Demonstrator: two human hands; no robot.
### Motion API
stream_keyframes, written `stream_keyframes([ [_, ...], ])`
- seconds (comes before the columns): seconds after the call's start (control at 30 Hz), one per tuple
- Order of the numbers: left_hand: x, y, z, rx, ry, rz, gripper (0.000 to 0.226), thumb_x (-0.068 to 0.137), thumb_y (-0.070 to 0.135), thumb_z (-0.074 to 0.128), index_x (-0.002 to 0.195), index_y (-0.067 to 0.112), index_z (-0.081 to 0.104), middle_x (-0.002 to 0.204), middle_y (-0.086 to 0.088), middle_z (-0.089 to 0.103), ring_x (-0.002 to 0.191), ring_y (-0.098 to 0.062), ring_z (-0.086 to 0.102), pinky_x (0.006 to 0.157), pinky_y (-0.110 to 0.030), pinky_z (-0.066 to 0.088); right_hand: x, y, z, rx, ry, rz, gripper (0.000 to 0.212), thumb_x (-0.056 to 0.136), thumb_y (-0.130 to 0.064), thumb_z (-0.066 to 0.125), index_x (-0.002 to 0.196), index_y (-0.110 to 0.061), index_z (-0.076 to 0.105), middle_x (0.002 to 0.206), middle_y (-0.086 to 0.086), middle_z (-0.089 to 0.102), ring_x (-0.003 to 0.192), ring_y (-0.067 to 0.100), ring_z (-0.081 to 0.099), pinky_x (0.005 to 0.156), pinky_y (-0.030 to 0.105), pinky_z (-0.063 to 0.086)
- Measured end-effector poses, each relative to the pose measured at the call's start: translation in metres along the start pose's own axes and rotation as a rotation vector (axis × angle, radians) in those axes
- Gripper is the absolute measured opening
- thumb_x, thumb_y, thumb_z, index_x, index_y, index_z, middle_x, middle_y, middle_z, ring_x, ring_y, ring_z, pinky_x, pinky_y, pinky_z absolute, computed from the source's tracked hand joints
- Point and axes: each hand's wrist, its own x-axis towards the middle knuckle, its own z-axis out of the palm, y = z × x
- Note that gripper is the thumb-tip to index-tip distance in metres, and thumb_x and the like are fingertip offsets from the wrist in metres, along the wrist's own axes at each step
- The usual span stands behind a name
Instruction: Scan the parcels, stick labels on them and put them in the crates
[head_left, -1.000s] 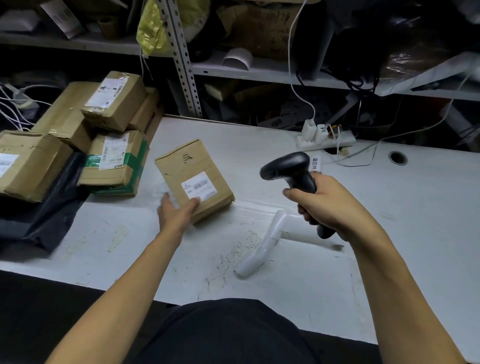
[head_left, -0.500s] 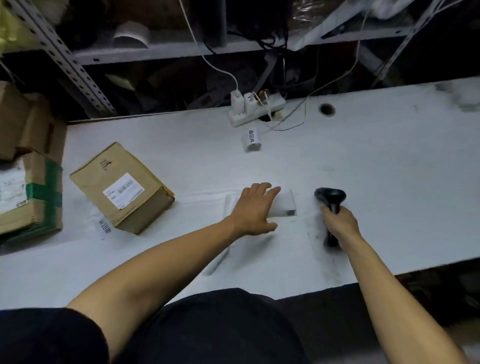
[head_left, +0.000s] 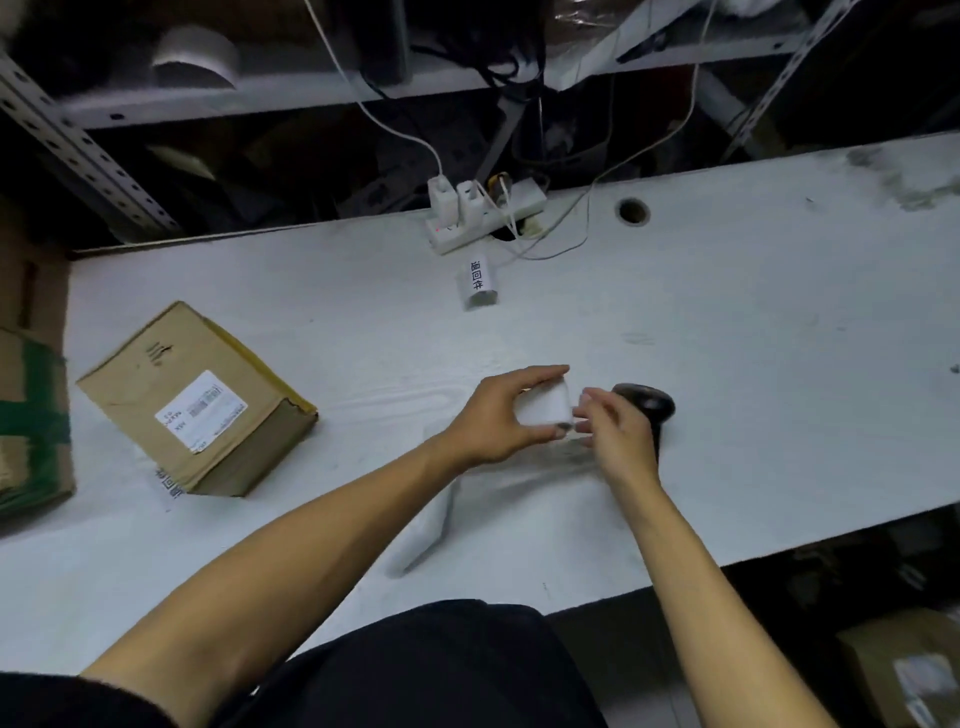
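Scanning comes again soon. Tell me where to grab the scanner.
Grip the scanner by its handle, which runs toward the near table edge behind the right hand. Come from above and the near side; its head points away. The handle is mostly hidden.

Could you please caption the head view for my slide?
Left hand holds white label strip, right hand picks at it; scanner set down.

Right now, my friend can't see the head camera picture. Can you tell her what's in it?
A person's left hand holds a roll of white labels while the right hand picks at its edge. A black scanner lies behind on the white table, and a cardboard parcel sits to the left.
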Motion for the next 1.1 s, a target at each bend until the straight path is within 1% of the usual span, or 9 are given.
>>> stream_keyframes([
  [0.13, -0.041, 0.012, -0.05, -0.132, 0.022, -0.07, 0.069, 0.075, 0.019, 0.089, 0.137, 0.027, 0.06, 0.135, 0.016, 0.061, 0.125, -0.002, 0.055, 0.102, -0.019, 0.045, -0.005, -0.022, 0.015, 0.503, -0.557, 0.2, 0.029, 0.094, -0.009, 0.058, 0.119, 0.001, 0.068, 0.11, 0.017, 0.073, 0.1, 0.028, 0.068, 0.087, 0.033, 0.057],
  [0.23, -0.069, 0.011, -0.078, -0.072, 0.092, -0.087, 0.07, 0.074, 0.017, 0.089, 0.137, 0.028, 0.061, 0.134, 0.017, 0.062, 0.125, 0.0, 0.056, 0.102, -0.019, 0.045, -0.01, -0.025, 0.034, 0.548, -0.694, 0.236, 0.034, 0.09, -0.004, 0.061, 0.123, -0.001, 0.069, 0.098, 0.009, 0.069, 0.098, 0.027, 0.063, 0.083, 0.033, 0.058],
  [0.3, -0.082, 0.009, -0.087, -0.049, 0.116, -0.074, 0.07, 0.074, 0.016, 0.089, 0.138, 0.026, 0.061, 0.135, 0.015, 0.063, 0.125, 0.0, 0.057, 0.103, -0.02, 0.045, -0.015, -0.028, 0.046, 0.511, -0.776, 0.232, 0.039, 0.093, -0.006, 0.06, 0.132, -0.002, 0.063, 0.107, 0.01, 0.069, 0.104, 0.029, 0.065, 0.084, 0.033, 0.057],
  [0.4, -0.093, 0.006, -0.093, -0.044, 0.16, -0.06, 0.071, 0.075, 0.016, 0.089, 0.139, 0.023, 0.06, 0.142, 0.011, 0.059, 0.132, 0.002, 0.051, 0.108, -0.018, 0.04, -0.025, -0.031, 0.061, 0.489, -0.831, 0.23, 0.045, 0.089, -0.011, 0.064, 0.134, -0.007, 0.06, 0.113, 0.012, 0.07, 0.096, 0.024, 0.068, 0.077, 0.026, 0.056],
  [0.5, -0.098, 0.002, -0.092, -0.001, 0.186, -0.007, 0.072, 0.074, 0.021, 0.089, 0.14, 0.021, 0.059, 0.147, 0.005, 0.054, 0.139, 0.0, 0.043, 0.116, -0.021, 0.032, -0.03, -0.033, 0.069, 0.437, -0.89, 0.209, 0.039, 0.089, -0.016, 0.065, 0.128, -0.007, 0.062, 0.087, 0.001, 0.067, 0.075, 0.012, 0.054, 0.063, 0.018, 0.043],
  [0.63, -0.108, -0.006, -0.098, 0.111, 0.225, 0.027, 0.072, 0.075, 0.042, 0.087, 0.14, 0.029, 0.058, 0.133, 0.006, 0.057, 0.128, -0.011, 0.053, 0.108, -0.032, 0.043, -0.031, -0.035, 0.073, 0.438, -0.895, 0.215, 0.031, 0.078, -0.027, 0.083, 0.102, -0.01, 0.073, 0.096, 0.007, 0.06, 0.083, 0.015, 0.053, 0.067, 0.02, 0.046],
  [0.73, -0.118, -0.013, -0.107, 0.185, 0.261, 0.034, 0.077, 0.071, 0.053, 0.084, 0.14, 0.035, 0.057, 0.124, 0.007, 0.056, 0.119, -0.014, 0.056, 0.098, -0.039, 0.05, -0.036, -0.037, 0.072, 0.393, -0.904, 0.172, 0.022, 0.089, -0.015, 0.066, 0.11, -0.009, 0.071, 0.095, 0.003, 0.069, 0.078, 0.009, 0.063, 0.066, 0.019, 0.047],
  [0.97, -0.136, -0.016, -0.129, 0.371, 0.31, -0.033, 0.075, 0.068, 0.067, 0.078, 0.135, 0.039, 0.06, 0.117, 0.016, 0.052, 0.106, -0.007, 0.057, 0.087, -0.036, 0.053, -0.044, -0.034, 0.077, 0.58, -0.934, 0.229, 0.031, 0.085, -0.013, 0.065, 0.116, -0.009, 0.064, 0.107, 0.007, 0.067, 0.074, 0.011, 0.062, 0.059, 0.017, 0.048],
  [1.1, -0.146, -0.017, -0.14, 0.479, 0.284, -0.083, 0.09, 0.064, 0.075, 0.075, 0.143, 0.04, 0.051, 0.13, 0.016, 0.05, 0.116, -0.01, 0.052, 0.1, -0.038, 0.047, -0.04, -0.033, 0.077, 0.508, -0.918, 0.168, 0.038, 0.083, -0.012, 0.068, 0.12, -0.01, 0.065, 0.115, 0.009, 0.066, 0.092, 0.016, 0.067, 0.073, 0.023, 0.056],
])
